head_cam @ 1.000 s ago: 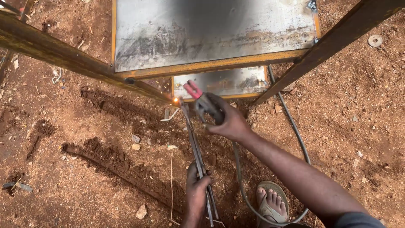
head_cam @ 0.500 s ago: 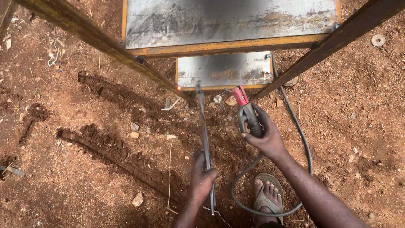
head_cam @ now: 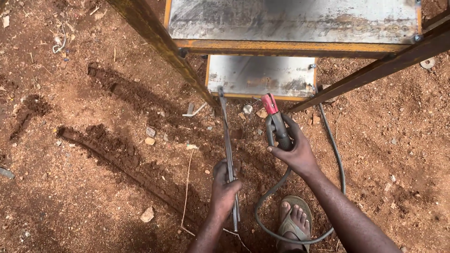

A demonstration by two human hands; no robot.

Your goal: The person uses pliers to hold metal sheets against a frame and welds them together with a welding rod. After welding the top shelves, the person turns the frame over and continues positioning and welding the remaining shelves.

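Head view: the left hand [head_cam: 224, 187] is clenched around a thin steel bar [head_cam: 227, 140] leaning up to the frame [head_cam: 159, 42]; beside it, the right hand [head_cam: 293, 152] grips a red-tipped electrode holder [head_cam: 276, 124], cable [head_cam: 300, 187] trailing behind.

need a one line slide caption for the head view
Left hand grips a thin metal bar while the right hand holds a red-tipped welding electrode holder below a rusty steel frame.

The electrode holder [head_cam: 276, 125] is dark grey with a red tip. The rod [head_cam: 227, 140] is grey. The metal sheets [head_cam: 290, 18] are dull silver, streaked, framed in orange. The cable [head_cam: 335, 154] is grey; the soil [head_cam: 84, 154] reddish brown.
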